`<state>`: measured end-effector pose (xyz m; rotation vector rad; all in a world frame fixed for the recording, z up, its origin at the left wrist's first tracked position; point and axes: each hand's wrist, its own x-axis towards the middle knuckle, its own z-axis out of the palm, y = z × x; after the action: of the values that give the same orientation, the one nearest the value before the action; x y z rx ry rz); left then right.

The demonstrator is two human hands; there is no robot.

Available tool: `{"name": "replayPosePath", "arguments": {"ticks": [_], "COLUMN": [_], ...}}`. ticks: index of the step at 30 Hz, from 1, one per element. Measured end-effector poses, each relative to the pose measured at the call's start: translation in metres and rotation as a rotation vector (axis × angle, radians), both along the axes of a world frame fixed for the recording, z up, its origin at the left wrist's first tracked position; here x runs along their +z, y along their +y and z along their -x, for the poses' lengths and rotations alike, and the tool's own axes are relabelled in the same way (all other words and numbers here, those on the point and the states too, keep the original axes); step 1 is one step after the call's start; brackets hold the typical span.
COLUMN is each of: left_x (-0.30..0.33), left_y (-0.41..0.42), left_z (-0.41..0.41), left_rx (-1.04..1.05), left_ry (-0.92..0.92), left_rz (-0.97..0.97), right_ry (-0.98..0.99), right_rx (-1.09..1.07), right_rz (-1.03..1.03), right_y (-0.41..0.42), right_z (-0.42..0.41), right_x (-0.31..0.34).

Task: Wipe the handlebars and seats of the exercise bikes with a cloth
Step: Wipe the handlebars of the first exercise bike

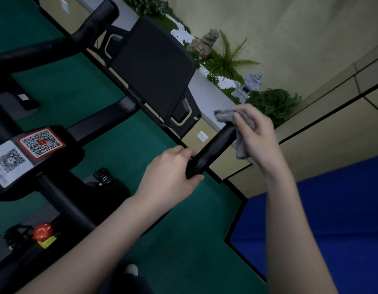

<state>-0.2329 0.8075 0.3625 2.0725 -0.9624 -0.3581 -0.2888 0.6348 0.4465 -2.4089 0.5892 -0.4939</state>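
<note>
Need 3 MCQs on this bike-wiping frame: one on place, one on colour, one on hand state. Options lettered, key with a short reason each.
1. Where is the grey cloth?
A. on the seat
B. at the far end of the black handlebar grip
C. on the floor

2. What colour is the knob low on the bike frame?
A. red
B. blue
C. white

3. What is the left hand doing?
A. hanging free
B. holding the cloth
C. gripping the near end of the handlebar grip

Key:
1 B: the right hand holds the cloth against the grip's tip.
2 A: the knob is plainly red above a yellow label.
3 C: fingers and thumb curl round the black grip.
</note>
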Motion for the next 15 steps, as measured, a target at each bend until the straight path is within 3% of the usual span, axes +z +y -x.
{"name": "replayPosePath", "arguments": {"ticks": [4, 7, 12, 15], "left_x": [0.0, -0.001, -0.001, 0.0], "left_y": [0.0, 0.001, 0.002, 0.003], "left_z": [0.001, 0.003, 0.003, 0.002], "left_rx": [0.0, -0.003, 0.002, -0.002], "left_ry": [-0.009, -0.01, -0.018, -0.026], "left_rz": [-0.004, -0.001, 0.012, 0.018], "right_ry": [0.323, 0.374, 0.031, -0.299], "right_rx": [0.144, 0.139, -0.106, -0.311], "right_rz": [0.091, 0.052, -0.222, -0.18], "right_y": [-0.007, -0.01, -0.006, 0.019], "right_z": [-0.012, -0.017, -0.003, 0.006], "right_x": [0.028, 0.032, 0.003, -0.027]}}
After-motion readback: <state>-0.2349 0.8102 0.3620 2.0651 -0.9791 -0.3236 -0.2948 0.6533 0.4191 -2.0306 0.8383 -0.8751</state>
